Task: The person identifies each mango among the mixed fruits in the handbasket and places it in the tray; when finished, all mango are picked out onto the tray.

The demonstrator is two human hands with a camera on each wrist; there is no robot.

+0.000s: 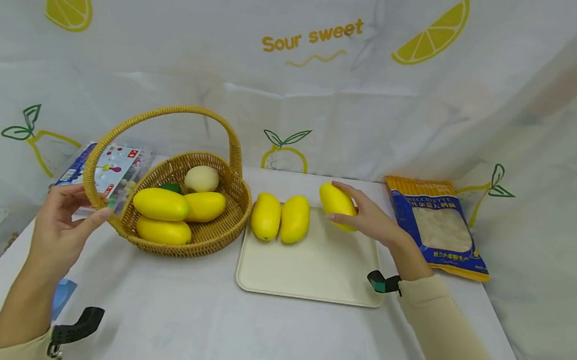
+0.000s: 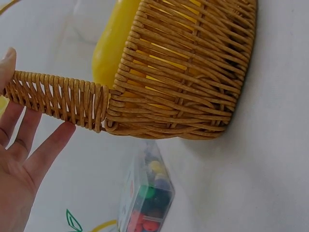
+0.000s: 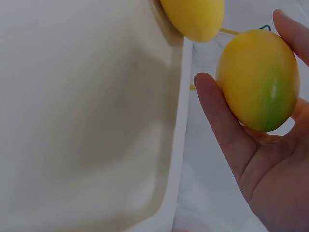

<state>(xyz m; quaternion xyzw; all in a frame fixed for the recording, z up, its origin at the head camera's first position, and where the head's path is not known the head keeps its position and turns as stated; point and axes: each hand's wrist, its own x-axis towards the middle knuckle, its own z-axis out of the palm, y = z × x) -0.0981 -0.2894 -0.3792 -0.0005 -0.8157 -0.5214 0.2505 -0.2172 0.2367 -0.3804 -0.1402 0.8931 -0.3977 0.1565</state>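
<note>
My right hand [image 1: 367, 214] holds a yellow mango [image 1: 338, 204] above the right part of a cream tray [image 1: 306, 272]. In the right wrist view that mango [image 3: 258, 79] has a green patch, with fingers and thumb on its sides. Two more mangoes [image 1: 266, 216] lie side by side at the tray's left end. The handle [image 1: 98, 156] of a wicker basket [image 1: 212, 246] is between the thumb and fingers of my left hand [image 1: 61, 224]. Inside the basket are three mangoes [image 1: 161, 204], a pale round fruit [image 1: 201, 179] and a mostly hidden dark green item [image 1: 171, 188].
Behind the basket's left side lies a clear box of coloured pieces [image 1: 126, 170]. A blue and orange pasta bag [image 1: 437, 228] rests at the right of the tray. A blue card [image 1: 62, 298] is partly covered by my left forearm. A printed white curtain [image 1: 323, 120] hangs behind.
</note>
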